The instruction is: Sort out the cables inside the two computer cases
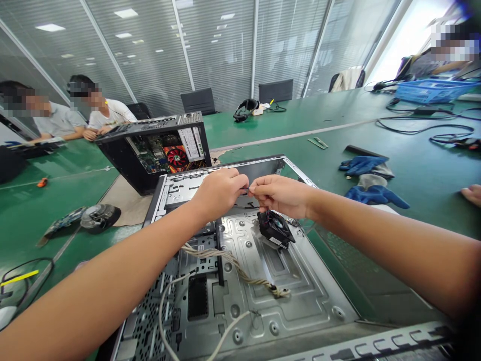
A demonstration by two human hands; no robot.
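My left hand and my right hand meet over the far part of an open computer case lying on its side. Fingertips of both are pinched on a thin dark wire; most of it is hidden by the fingers. Just below my right hand, a black case fan sits tilted over the metal floor of the case. A twisted bundle of beige cables crosses the case, and a loose grey cable curves near its front.
A second computer tower stands behind on cardboard. Left lie a round cooler and a circuit board. Blue-grey gloves, a memory stick and a blue basket are right. Other people sit around the green table.
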